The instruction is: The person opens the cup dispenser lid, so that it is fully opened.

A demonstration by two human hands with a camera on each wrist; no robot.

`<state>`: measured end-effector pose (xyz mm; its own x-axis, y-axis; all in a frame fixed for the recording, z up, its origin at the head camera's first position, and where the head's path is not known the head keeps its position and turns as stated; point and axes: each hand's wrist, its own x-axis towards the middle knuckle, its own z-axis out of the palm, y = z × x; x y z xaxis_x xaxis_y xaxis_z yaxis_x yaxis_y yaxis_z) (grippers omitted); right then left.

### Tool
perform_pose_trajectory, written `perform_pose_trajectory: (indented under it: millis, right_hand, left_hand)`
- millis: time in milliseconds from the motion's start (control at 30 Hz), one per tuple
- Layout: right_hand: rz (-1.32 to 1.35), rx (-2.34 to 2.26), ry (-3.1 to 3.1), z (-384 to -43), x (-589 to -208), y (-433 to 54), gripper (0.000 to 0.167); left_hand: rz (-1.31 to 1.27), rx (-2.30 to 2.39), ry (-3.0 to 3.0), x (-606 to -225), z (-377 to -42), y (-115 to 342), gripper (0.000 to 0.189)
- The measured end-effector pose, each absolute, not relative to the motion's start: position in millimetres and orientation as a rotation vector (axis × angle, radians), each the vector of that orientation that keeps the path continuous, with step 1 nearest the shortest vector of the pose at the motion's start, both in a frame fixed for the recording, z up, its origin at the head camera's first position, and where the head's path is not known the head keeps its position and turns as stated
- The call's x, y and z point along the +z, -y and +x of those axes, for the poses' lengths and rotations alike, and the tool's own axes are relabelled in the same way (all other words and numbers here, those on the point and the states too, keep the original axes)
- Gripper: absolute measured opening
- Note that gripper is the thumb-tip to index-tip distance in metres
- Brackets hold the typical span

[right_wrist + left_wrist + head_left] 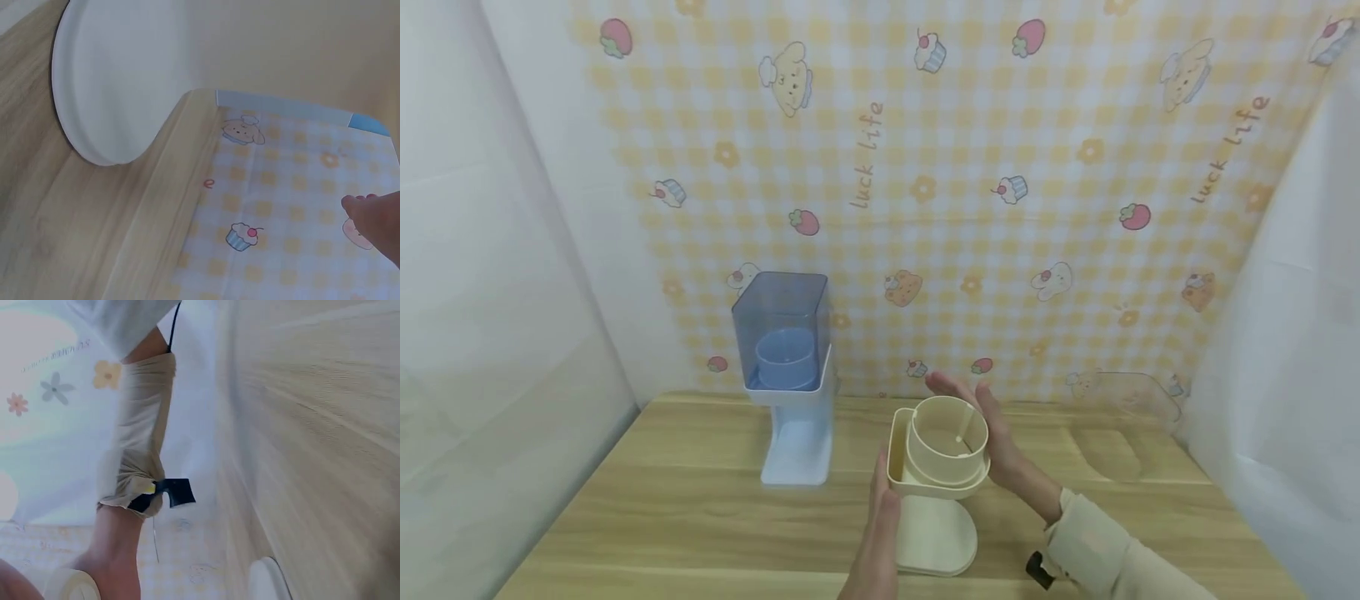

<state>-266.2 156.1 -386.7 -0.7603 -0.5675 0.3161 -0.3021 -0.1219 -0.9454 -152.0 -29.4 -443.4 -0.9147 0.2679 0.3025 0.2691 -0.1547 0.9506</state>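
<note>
A cream pet feeder stand [938, 533] is on the wooden table, with a rounded foot, an upper tray and a round open collar [951, 462] on top. My left hand [880, 529] lies along its left side, fingers straight. On its far right side, my right hand [1000, 437] has its fingers extended beside the collar. The stand's pale foot [119, 81] fills the upper left of the right wrist view, and fingertips [375, 215] of the right hand show at the right edge. In the left wrist view, part of the collar [78, 586] appears at the bottom.
To the left stands a second feeder with a smoky blue see-through tank [782, 308] and a white stand [797, 446]. A clear plastic container [1108, 433] lies at the back right. Behind the table [692, 508] hangs a yellow checked cloth [925, 133]; white sheets flank both sides.
</note>
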Motion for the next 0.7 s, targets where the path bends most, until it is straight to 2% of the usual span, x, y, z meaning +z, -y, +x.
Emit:
perform_pose_trajectory:
  millis: [133, 267, 567, 700]
  right_hand:
    - [-0.976, -1.989, -1.966, -262.0, -386.6, -156.9, 0.083]
    - [-0.954, -1.993, -1.987, -256.3, -386.6, -158.5, 0.083]
    - [-0.863, -2.088, -2.024, -240.0, -389.9, -160.9, 0.080]
    - [-0.791, -2.148, -2.104, -232.0, -392.0, -159.8, 0.078]
  left_hand:
    - [-0.503, -2.479, 1.997, -414.8, -135.0, 20.2, 0.060]
    - [-0.367, -2.465, 1.926, -402.9, -130.3, 7.4, 0.062]
    - [-0.208, -2.373, 1.770, -405.3, -138.8, -18.4, 0.063]
    - [-0.213, -2.341, 1.778, -404.4, -146.3, -19.3, 0.063]
